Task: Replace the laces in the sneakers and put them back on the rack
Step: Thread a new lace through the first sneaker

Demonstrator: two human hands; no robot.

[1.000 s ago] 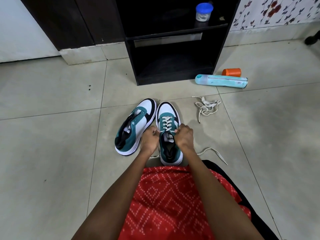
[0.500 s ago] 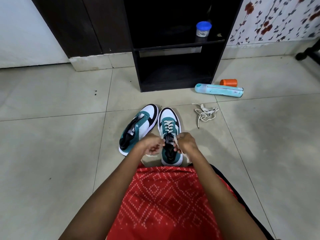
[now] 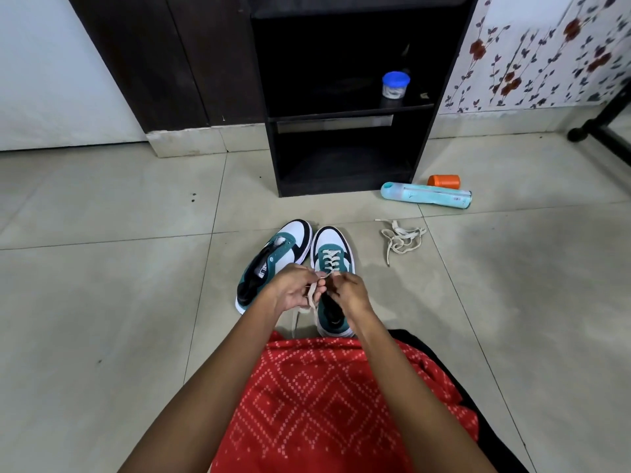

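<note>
In the head view, the left hand (image 3: pixel 294 291) and the right hand (image 3: pixel 352 292) meet over the teal, white and black low-top sneaker (image 3: pixel 332 248) standing on the pale tiled floor (image 3: pixel 102 302). Both hands have their fingers curled, pinching the cream flat lace (image 3: pixel 311 298) threaded through it. One lace end trails down to the floor beside the shoe. The hands hide the sneaker's tongue and upper eyelets, so the right hand's exact pinch is hard to make out. The unlaced matching sneaker (image 3: pixel 273 257) lies just beside it on the left. A loose tangled cream lace (image 3: pixel 401 238) lies apart on the right. The black wooden shoe rack (image 3: pixel 440 97) stands beyond, its top cut off.
</note>
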